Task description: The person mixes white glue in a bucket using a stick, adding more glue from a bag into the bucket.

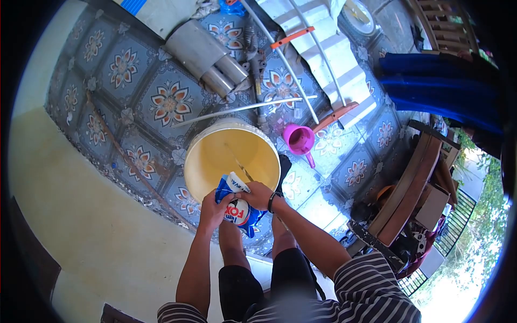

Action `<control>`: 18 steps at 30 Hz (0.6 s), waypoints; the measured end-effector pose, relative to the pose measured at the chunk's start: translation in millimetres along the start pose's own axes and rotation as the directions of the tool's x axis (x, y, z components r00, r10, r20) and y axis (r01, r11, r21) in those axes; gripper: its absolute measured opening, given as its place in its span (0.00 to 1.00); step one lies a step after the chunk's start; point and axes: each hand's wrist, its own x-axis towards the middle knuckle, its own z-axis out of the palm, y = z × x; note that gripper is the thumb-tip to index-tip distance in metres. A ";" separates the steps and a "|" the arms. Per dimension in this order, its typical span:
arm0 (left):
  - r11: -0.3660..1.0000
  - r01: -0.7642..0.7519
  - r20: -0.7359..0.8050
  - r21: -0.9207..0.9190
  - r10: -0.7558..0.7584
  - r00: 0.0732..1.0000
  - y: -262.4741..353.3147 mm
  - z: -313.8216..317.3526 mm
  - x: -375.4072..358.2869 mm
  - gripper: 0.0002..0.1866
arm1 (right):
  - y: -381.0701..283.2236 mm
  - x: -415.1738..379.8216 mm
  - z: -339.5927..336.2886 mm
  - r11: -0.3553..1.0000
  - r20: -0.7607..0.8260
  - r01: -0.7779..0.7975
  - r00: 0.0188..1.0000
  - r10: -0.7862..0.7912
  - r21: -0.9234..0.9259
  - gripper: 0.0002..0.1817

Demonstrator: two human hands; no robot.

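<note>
A blue and white glue bag (235,216) with red "FOX" lettering is between my hands, in front of my legs at the bucket's near rim. My left hand (212,211) is closed on its left side, with the thumb at the top. Fingers of my right hand (259,196), with a dark band at the wrist, grip the upper right part. A white flap of the bag sticks up over the opening. Behind it stands a large cream bucket (207,145) with a yellowish inside. A thin stick (243,170) leans in the bucket and passes behind my right hand.
A pink dipper (299,139) lies right of the bucket on the patterned tile floor (156,102). Metal cylinders (199,48), a thin white rod (237,110) and a ladder-like frame (293,37) lie beyond. A wooden bench (412,188) with clutter stands at right; a pale wall runs along the left.
</note>
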 end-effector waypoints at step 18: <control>0.993 -0.085 0.032 0.080 0.083 0.996 2.3 11.0 -1.6 0.14 | 7.9 -11.3 -6.1 0.997 -0.037 0.010 0.999 -0.013 -0.076 0.21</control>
